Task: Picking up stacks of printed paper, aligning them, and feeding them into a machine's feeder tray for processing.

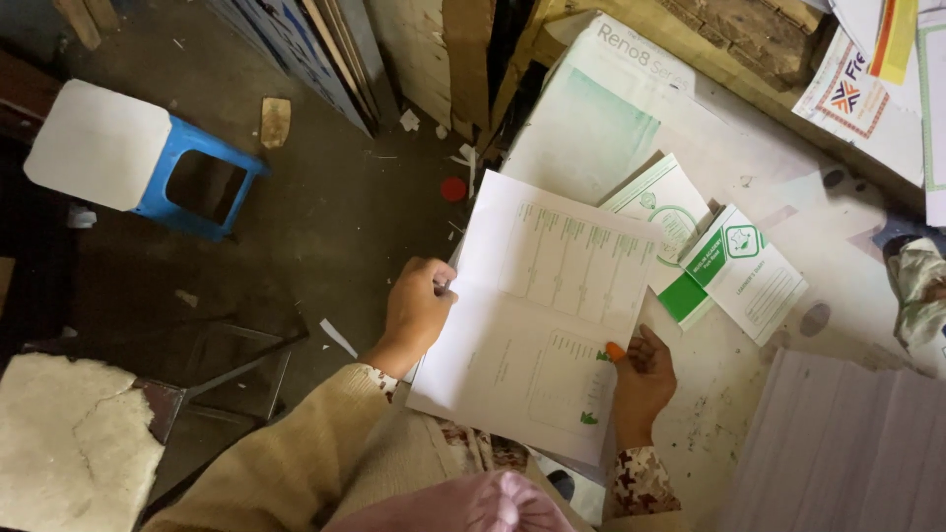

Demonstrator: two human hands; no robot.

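Left hand [419, 305] pinches printed sheet [542, 315] edge, right hand [642, 379] flat beneath (orange tip [615, 351] visible); mid-handling on worktop [838, 246], next move likely needs steady alignment

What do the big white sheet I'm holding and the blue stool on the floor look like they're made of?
The printed sheet, held by the left hand and the right hand, looks like thin matte paper: it shows a fold crease and bends at the edges. The blue stool seems to be moulded plastic, smooth and evenly coloured.
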